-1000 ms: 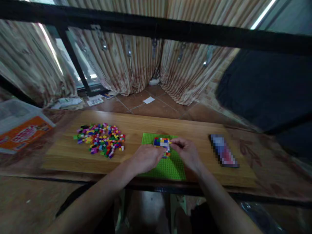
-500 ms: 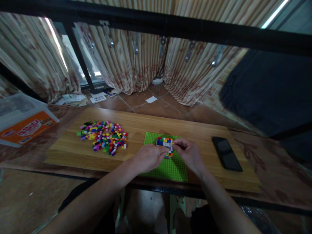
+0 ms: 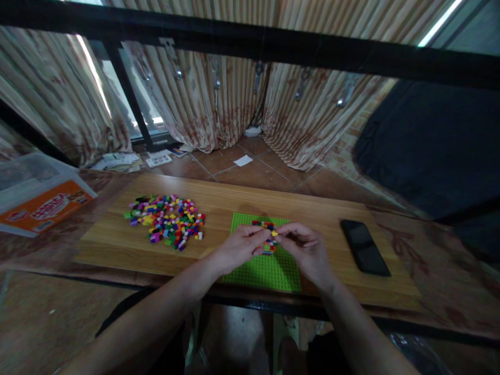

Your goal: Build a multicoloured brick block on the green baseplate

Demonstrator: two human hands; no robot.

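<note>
A green baseplate lies on the wooden board in front of me. A small block of many-coloured bricks stands on the plate's far half. My left hand and my right hand meet over this block, their fingertips pinched together at its near side and covering much of it. What the fingers grip cannot be made out beyond the bricks themselves. A heap of loose coloured bricks lies on the board to the left, apart from both hands.
A black phone lies on the board to the right of the plate. A clear plastic box with an orange label sits at the far left. Curtains, a black rail and tiled floor lie beyond the table.
Both hands have drawn closer together over the brick block and now cover more of it. The view shifted slightly.
</note>
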